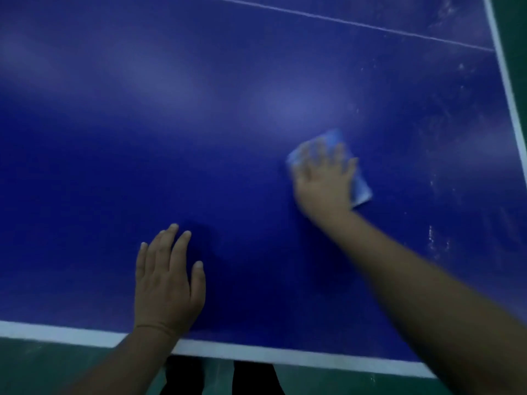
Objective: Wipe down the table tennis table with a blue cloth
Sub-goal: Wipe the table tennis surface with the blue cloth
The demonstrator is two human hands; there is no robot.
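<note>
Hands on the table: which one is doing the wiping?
The right hand: it presses flat on the blue cloth. The left hand lies flat on the bare table near the white front edge, with no cloth.

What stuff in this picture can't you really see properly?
- Blue cloth: mostly hidden under the right hand in the head view; its full shape cannot be told.
- Right hand: motion-blurred, so the fingers are unclear.
- Table tennis table: cut off by the top and left edges; no net shows.
- Whitish marks near the right edge: too faint to tell dust from scratches.
- Left hand: covers the surface beneath it.
</note>
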